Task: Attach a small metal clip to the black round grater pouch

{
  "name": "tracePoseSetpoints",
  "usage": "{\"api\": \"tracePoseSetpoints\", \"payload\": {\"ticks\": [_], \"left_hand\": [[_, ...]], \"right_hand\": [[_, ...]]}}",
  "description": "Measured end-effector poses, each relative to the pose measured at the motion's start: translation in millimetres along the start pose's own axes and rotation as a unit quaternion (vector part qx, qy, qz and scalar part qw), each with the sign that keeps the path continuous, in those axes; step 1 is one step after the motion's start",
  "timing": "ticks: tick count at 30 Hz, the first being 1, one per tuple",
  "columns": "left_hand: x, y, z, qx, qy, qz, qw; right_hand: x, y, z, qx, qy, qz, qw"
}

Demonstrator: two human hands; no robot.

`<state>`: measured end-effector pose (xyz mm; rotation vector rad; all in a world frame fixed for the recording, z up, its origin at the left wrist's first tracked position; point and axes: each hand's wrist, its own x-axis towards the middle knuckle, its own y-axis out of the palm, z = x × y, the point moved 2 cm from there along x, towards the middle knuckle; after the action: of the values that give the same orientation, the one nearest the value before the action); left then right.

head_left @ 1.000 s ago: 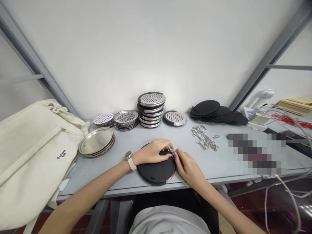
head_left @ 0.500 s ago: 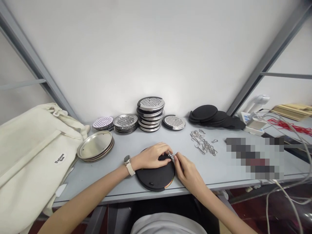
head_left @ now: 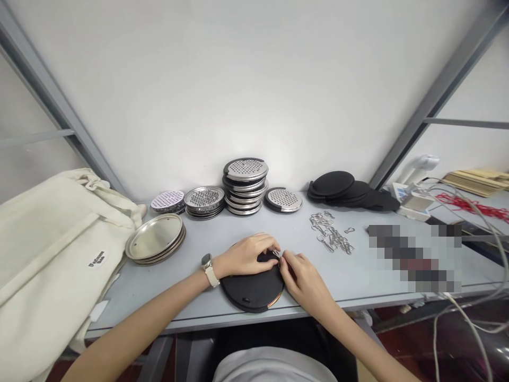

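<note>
A black round disc [head_left: 254, 291] with a small dark slot near its front lies flat at the table's front edge, and a sliver of coloured rim shows at its lower right. My left hand [head_left: 251, 254] lies over its far side, fingers curled closed around the black edge. Between the two hands a small silver metal clip [head_left: 277, 254] shows at that edge, partly hidden by fingers. My right hand [head_left: 301, 275] pinches the clip from the right with thumb and forefinger. Several similar loose clips [head_left: 333, 233] lie in a pile to the right.
Along the wall stand stacks of round metal graters [head_left: 245, 188], one single grater [head_left: 284, 200] and black discs [head_left: 334, 185]. Plain metal discs [head_left: 154, 239] sit at left beside a cream bag [head_left: 59, 254]. White cables [head_left: 473, 313] hang at right.
My right hand has shifted slightly left, bringing its fingertips closer to the disc's edge and the clip. My left hand and the disc have stayed nearly in place.
</note>
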<state>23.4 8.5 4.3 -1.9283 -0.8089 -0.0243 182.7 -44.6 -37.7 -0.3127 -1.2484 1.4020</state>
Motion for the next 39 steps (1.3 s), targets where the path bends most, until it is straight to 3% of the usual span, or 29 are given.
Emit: {"api": "tracePoseSetpoints", "payload": {"ticks": [12,27,39], "left_hand": [[-0.4,0.3,-2.0,-0.005,0.017,0.024,1.0],[0.3,-1.1,-1.6,0.04,0.02,0.014,0.999],[0.8,0.8,3.3,0.072,-0.019,-0.032,0.997]], "right_hand": [[0.6,1.7,-0.7,-0.013,0.006,0.008,1.0],[2.2,1.0,1.4,-0.023,0.004,0.033,0.999],[1.4,1.0,0.3,0.023,0.045,0.033,0.998]]}}
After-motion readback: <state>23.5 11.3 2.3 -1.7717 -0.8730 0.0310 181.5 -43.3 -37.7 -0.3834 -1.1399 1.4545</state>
